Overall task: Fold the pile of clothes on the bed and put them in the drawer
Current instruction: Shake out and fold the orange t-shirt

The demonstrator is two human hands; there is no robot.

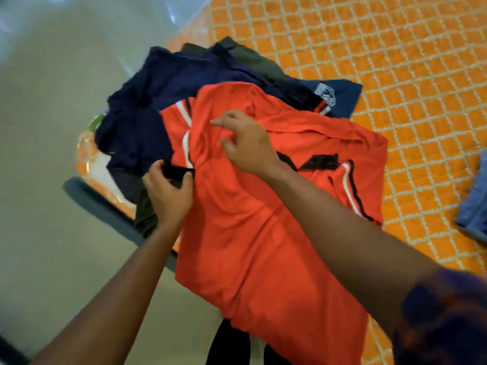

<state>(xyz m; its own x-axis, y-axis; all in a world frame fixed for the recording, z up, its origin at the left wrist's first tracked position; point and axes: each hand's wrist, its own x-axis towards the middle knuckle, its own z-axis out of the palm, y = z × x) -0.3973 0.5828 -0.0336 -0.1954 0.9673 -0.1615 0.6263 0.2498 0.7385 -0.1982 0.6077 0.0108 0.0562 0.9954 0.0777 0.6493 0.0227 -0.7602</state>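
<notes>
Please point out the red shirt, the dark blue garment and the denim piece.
red shirt (pixel 258 233): head view, its plain body.
dark blue garment (pixel 163 83): head view, its upper fold.
denim piece (pixel 474 204): head view, its part at the right edge.

Orange quilted bed with cream diamond lattice; pale grey-green glossy floor (bright glare, upper left).

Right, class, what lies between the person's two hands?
In the head view, only the red shirt: a stretch of its cloth with a white-and-black stripe runs between the left hand, gripping its black trim, and the right hand, pinching its cloth.
</notes>
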